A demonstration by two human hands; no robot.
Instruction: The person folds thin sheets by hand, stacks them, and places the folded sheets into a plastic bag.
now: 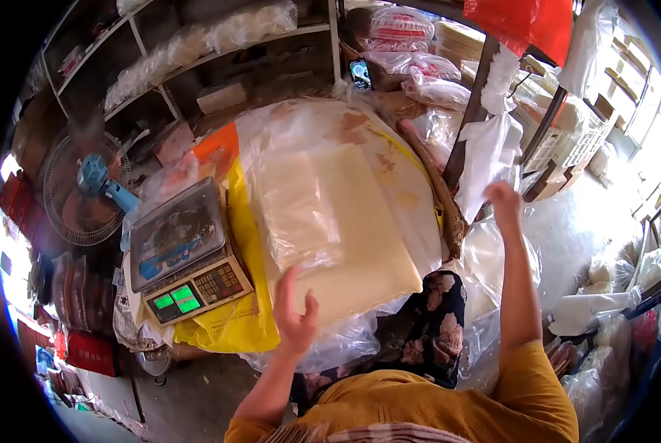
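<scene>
A large stack of pale, flat sheets (375, 258) lies on the covered table in front of me. On its left part rests a clear plastic bag (297, 214) with pale contents. My left hand (296, 314) is at the stack's near left edge, thumb and fingers apart, holding nothing. Off to the right, my right hand (504, 201) is raised beside hanging white plastic bags (485, 151). Its fingers look bent, and blur hides whether they grip anything. A digital scale (190, 251) with a lit green display stands left of the stack.
A blue fan (94, 177) stands at the far left. Shelves (249, 40) with bagged goods are at the back. A phone (360, 74) is propped behind the table. A dark post (469, 118) rises at the right, near a red bag (519, 26).
</scene>
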